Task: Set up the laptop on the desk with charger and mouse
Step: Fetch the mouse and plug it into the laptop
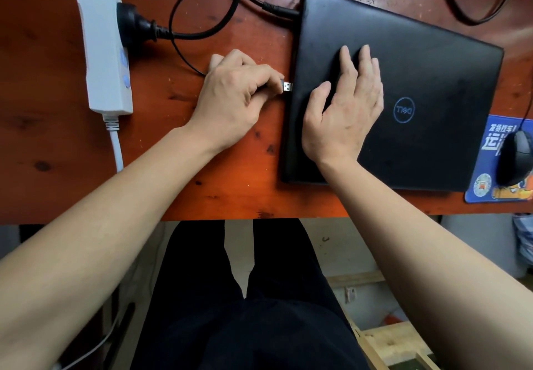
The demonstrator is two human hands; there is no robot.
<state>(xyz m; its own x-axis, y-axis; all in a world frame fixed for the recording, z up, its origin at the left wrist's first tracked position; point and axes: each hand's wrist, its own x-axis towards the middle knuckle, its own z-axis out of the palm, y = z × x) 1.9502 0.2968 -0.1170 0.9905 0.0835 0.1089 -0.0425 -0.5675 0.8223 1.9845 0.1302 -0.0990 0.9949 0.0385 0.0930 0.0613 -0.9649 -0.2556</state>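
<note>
A closed black laptop (pixel 427 86) lies on the red-brown wooden desk (pixel 225 167). My right hand (pixel 346 107) rests flat on its lid near the left edge, fingers spread. My left hand (pixel 233 101) pinches a USB plug (pixel 287 86), whose metal tip touches the laptop's left side. A thin black cable runs back from that hand. The charger connector (pixel 281 11) sits in the laptop's left side near the far corner. A black power plug (pixel 135 26) is in the white power strip (pixel 101 43). The black mouse (pixel 516 157) rests on a blue mouse pad (pixel 490 179) at the right.
Black cables (pixel 227 9) loop across the far part of the desk. The desk's front edge runs just below the laptop. Under it are my legs in dark trousers (pixel 245 312), with wooden planks (pixel 389 338) on the floor at the right.
</note>
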